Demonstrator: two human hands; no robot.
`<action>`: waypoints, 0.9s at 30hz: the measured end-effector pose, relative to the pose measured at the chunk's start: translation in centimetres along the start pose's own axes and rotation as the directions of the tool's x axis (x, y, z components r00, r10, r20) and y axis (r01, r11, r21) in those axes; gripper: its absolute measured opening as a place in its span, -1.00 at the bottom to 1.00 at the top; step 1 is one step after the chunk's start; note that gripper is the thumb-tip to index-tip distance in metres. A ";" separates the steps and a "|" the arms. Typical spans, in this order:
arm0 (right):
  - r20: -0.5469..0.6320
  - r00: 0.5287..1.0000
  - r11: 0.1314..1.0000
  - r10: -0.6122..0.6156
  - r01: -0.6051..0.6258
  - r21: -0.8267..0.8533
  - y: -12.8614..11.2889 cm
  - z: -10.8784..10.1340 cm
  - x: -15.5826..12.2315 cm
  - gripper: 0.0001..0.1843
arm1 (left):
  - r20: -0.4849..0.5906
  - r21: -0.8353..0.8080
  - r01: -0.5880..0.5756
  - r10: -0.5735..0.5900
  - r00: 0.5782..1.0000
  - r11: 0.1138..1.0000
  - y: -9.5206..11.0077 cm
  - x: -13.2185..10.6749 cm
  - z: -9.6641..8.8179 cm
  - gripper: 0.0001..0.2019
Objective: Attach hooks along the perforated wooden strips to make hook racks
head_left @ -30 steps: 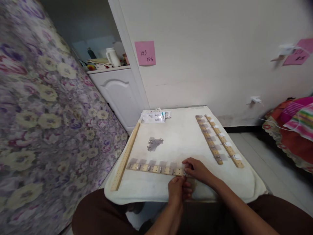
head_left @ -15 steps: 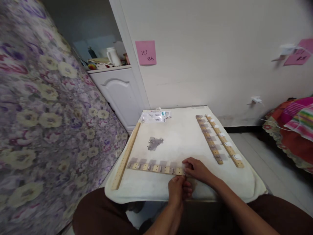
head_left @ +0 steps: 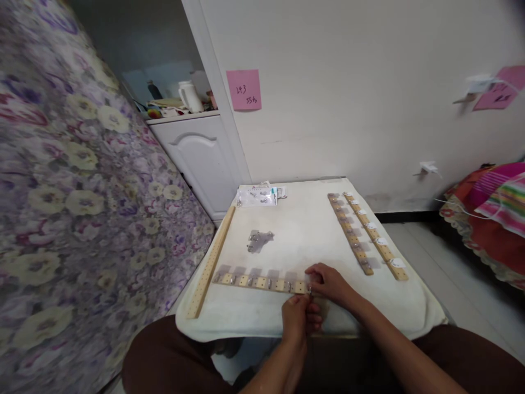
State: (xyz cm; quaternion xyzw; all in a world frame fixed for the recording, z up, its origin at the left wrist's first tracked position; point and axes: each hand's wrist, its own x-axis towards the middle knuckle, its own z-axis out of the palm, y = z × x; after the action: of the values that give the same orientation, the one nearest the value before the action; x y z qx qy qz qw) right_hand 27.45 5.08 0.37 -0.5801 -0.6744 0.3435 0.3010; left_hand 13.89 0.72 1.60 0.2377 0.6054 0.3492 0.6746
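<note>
A wooden strip with holes and several small metal clips (head_left: 258, 282) lies across the near part of a white-covered table (head_left: 303, 230). My left hand (head_left: 298, 317) is closed in a pinch at the strip's right end. My right hand (head_left: 330, 283) is also closed, its fingertips meeting the left hand's at that end around a small metal piece. What exactly each hand grips is too small to name.
A bare wooden strip (head_left: 211, 261) lies along the table's left edge. Two more clipped strips (head_left: 365, 235) lie at the right. Loose metal clips (head_left: 259, 241) and a packet (head_left: 258, 196) sit farther back. A flowered bed cover (head_left: 74, 191) rises on the left.
</note>
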 end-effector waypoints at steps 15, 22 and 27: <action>0.052 0.998 0.999 0.033 -0.035 0.041 1.1 0.6 1.0 -0.61 | 0.017 0.030 0.034 -0.035 0.999 0.999 0.1 0.3 0.1 -0.86; 0.067 0.998 1.000 -0.018 0.018 0.010 1.3 0.3 1.0 -0.61 | 0.026 0.017 0.005 -0.005 1.000 1.000 -0.2 0.4 -0.1 -0.85; 0.091 0.994 0.997 -0.052 0.046 0.058 1.2 -0.1 0.9 -0.60 | 0.034 0.014 -0.021 0.021 0.999 1.000 -0.3 0.3 -0.2 -0.83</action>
State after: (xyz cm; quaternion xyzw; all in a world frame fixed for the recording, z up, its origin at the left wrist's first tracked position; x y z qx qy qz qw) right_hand 28.14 6.10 -0.56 -0.5381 -0.6918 0.3814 0.2938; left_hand 13.72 0.72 1.11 0.2550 0.5938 0.3478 0.6793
